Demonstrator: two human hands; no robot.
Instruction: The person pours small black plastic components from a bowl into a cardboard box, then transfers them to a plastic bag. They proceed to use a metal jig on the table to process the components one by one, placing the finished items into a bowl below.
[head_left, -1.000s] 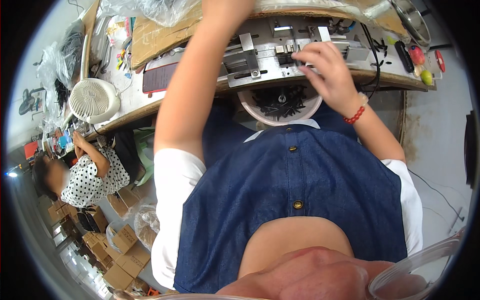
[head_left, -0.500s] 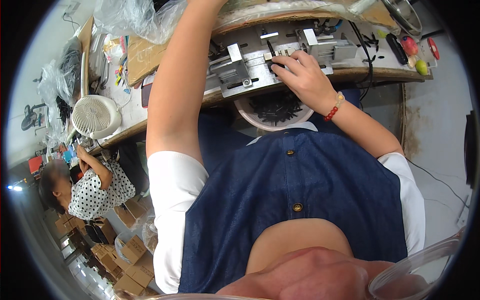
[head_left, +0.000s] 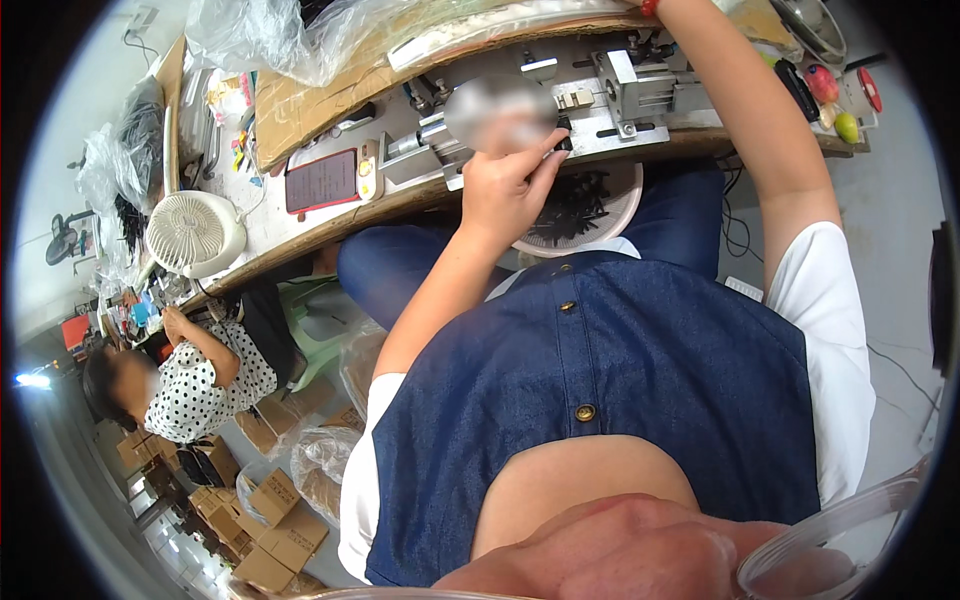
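Observation:
My left hand (head_left: 497,195) is at the metal clamping fixture (head_left: 625,95) on the bench, its thumb and forefinger pinched on a small black part (head_left: 564,140) near the fixture's front edge. A grey blur hides the area just above the fingers. A pale stepped block (head_left: 574,99) sits on the fixture just beyond the black part. My right arm (head_left: 745,110) stretches far across the bench to the top edge of the picture. Only the wrist with a red bead bracelet (head_left: 649,6) shows there; the right hand's fingers are cut off.
Below the bench edge, a pale basket (head_left: 634,200) holds many black pieces. Left of the fixture lie a red-edged phone (head_left: 322,181) and a white fan (head_left: 195,234). Cardboard (head_left: 300,115) and clear plastic (head_left: 270,40) cover the back. Another person (head_left: 205,380) sits at far left.
My left arm has drawn back from the far side, bringing that hand to the fixture. My right hand has left the fixture and reached out to the top edge. The phone is now uncovered.

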